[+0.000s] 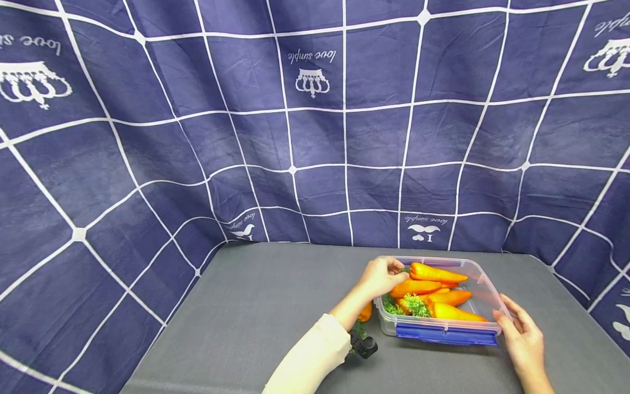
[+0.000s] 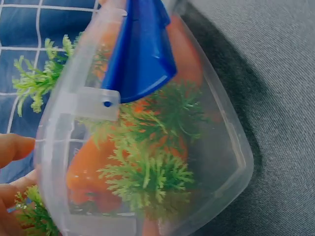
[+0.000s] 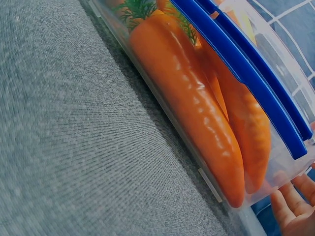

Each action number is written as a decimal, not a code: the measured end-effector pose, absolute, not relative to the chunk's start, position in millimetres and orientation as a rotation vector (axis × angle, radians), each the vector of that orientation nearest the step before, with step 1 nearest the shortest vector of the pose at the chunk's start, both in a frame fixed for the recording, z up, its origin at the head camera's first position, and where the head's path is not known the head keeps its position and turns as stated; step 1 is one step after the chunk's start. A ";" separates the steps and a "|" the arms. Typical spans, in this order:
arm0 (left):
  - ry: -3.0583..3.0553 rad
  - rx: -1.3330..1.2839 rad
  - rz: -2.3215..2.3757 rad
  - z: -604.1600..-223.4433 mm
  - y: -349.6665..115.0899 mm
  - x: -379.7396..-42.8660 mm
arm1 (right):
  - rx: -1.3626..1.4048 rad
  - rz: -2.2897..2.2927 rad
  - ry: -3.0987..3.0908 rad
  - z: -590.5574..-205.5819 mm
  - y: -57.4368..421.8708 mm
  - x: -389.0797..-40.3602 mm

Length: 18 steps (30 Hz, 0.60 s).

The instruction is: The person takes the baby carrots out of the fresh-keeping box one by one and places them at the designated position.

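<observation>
In the head view, a clear, rectangular plastic box (image 1: pixel 479 300), its top uncovered, sits on the grey cloth-covered counter (image 1: pixel 275 306). Its front wall carries a long blue plastic latch (image 1: pixel 447 334). Inside the box lie several orange, tapering carrots (image 1: pixel 450 298) with frilly green leafy tops (image 1: pixel 417 306), mostly at the box's left side with their tips to its right. The left hand (image 1: pixel 384 278) reaches over the box's left rear rim, fingers bent beside greenery; whether they hold any of it, I cannot tell. The right hand (image 1: pixel 523 331) grips the box's right wall, thumb at the rim and fingers along the outside. One more orange carrot (image 1: pixel 365 312) lies outside, just left of the box, partly hidden by the left arm in its cream sleeve (image 1: pixel 315 355), where a black wrist camera (image 1: pixel 363 346) is worn. Behind the box hangs a navy curtain (image 1: pixel 374 137) with white grid lines.

In the left wrist view, leafy tops show through the box's clear wall, and one sprig rises above its rim. The left hand's fingers are beside the rim, near another sprig.

In the right wrist view, two carrots lie side by side behind the box's wall, below the latch; the right hand's fingertips meet the box's end.
</observation>
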<state>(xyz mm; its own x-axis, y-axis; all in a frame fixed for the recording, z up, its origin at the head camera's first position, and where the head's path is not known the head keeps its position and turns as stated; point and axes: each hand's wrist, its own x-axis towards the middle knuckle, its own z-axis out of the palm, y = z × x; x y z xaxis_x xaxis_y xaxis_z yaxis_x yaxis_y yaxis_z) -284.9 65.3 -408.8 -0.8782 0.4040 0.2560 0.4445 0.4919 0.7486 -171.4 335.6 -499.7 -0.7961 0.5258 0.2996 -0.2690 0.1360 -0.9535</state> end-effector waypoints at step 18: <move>-2.861 -0.853 -0.267 -416.4 80.4 -286.1 | -0.225 1.753 -1.781 -498.6 335.5 -171.1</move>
<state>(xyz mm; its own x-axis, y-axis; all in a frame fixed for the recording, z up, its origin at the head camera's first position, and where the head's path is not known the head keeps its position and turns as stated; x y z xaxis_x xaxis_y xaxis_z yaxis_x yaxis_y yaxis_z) -286.1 80.4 -416.4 -0.8285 0.5277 0.1872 0.5532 0.8231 0.1283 -171.1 335.5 -498.6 -0.7921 0.5278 0.3066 -0.2980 0.1039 -0.9489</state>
